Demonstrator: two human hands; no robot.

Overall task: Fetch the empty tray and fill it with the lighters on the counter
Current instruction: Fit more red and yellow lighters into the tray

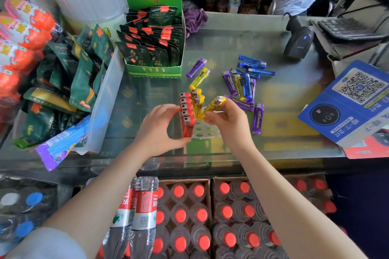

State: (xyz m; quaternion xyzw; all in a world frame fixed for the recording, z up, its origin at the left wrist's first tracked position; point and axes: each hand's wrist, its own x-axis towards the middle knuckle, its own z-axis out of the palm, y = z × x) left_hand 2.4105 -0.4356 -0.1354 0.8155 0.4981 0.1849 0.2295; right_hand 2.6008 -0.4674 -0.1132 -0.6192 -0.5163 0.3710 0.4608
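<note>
right hand (225,118) pinches a yellow lighter (213,105) tilted over the white tray (207,130) on the desk (284,128); left hand (162,126) grips the tray's red row (187,118); empty slots lie just below.

Green box of tea packets (154,52) at the back of the glass bench (284,99). Black barcode scanner (297,41) beside a keyboard (347,27). Blue QR-code sign (347,103) at right. Red-capped water bottles (202,216) in cartons below. Snack bags (69,82) piled left.

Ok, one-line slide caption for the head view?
Left hand steadies the lighter tray while right hand slots in a yellow lighter.
</note>
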